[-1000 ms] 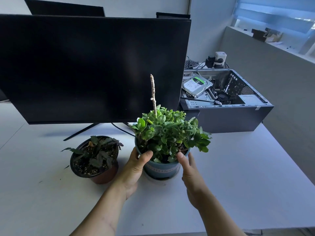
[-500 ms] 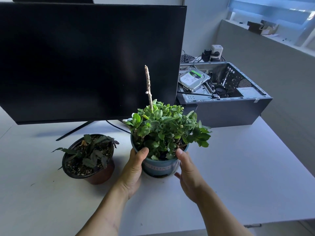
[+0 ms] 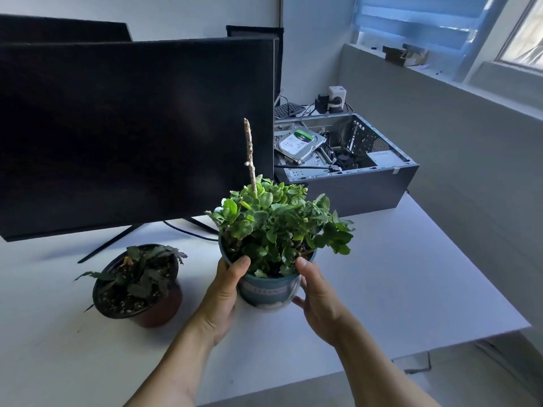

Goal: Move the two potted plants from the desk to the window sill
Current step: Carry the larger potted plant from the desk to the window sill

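Observation:
A blue pot (image 3: 269, 293) holds a bushy bright-green plant (image 3: 279, 227) with a dry bare stem sticking up. My left hand (image 3: 224, 292) grips the pot's left side, thumb over the rim. My right hand (image 3: 316, 292) grips its right side. The pot looks raised a little above the white desk (image 3: 396, 283). To its left a dark brown pot (image 3: 155, 314) with a small dark-leaved plant (image 3: 141, 274) stands on the desk. The window sill (image 3: 440, 73) runs along the wall at the upper right, under a blue blind.
A large black monitor (image 3: 132, 133) stands behind the pots, its stand and cable on the desk. An open computer case (image 3: 346, 186) with a hard drive lies at the back right. A small box (image 3: 404, 54) lies on the sill. The desk's right edge borders a grey wall.
Both hands have closed around the blue pot and it has risen slightly off the desk. My view has tilted up and right, showing more of the sill.

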`<state>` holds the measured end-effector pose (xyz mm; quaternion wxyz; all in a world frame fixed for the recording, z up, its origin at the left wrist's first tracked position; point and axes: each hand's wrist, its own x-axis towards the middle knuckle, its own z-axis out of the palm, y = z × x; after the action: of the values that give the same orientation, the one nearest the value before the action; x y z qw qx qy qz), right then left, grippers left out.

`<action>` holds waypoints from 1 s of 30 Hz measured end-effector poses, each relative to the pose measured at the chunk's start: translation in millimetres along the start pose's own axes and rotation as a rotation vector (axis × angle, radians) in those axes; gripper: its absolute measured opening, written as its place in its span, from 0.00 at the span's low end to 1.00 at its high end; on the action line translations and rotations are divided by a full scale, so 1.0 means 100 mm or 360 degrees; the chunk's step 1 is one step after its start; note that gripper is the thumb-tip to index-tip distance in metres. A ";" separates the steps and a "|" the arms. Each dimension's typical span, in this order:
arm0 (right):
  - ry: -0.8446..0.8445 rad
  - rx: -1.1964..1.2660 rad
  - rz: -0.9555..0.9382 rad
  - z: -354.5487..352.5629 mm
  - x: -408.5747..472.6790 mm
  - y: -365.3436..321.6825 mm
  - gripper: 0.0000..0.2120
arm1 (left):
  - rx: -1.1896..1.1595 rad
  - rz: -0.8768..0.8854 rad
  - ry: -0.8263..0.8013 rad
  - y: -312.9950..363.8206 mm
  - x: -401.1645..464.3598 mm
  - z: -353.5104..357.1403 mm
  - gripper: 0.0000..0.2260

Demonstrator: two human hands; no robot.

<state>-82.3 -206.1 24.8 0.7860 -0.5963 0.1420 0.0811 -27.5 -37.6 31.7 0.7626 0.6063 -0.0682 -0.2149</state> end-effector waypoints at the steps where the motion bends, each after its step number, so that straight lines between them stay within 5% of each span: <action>1: 0.0016 0.0011 -0.0008 -0.04 -0.06 -0.04 0.38 | 0.0013 -0.0011 -0.0008 0.03 -0.01 0.06 0.46; 4: 0.0096 0.0047 -0.0044 -0.19 -0.26 -0.16 0.33 | 0.0052 -0.0024 -0.0110 0.12 -0.04 0.32 0.48; 14: 0.0428 0.0194 -0.0137 -0.92 -1.15 -0.47 0.41 | 0.0090 -0.0053 -0.0427 0.15 -0.11 1.45 0.54; 19: 0.0627 0.0215 -0.0175 -1.49 -1.71 -0.48 0.41 | 0.0091 -0.0070 -0.0593 0.03 -0.29 2.24 0.31; 23: 0.0744 0.0290 -0.0282 -2.01 -2.29 -0.53 0.33 | 0.0130 -0.0089 -0.0783 -0.11 -0.51 2.97 0.38; 26: 0.0838 0.0272 -0.0326 -2.49 -2.84 -0.53 0.37 | 0.0140 -0.0122 -0.0882 -0.28 -0.74 3.63 0.22; 30: 0.0941 0.0308 -0.0331 -3.06 -3.46 -0.53 0.43 | 0.0203 -0.0245 -0.1036 -0.46 -1.00 4.38 0.35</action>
<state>-432.4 -499.8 108.3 0.7679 -0.5277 0.3094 -0.1900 -288.0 -396.5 115.0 0.6430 0.5556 -0.2754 -0.4494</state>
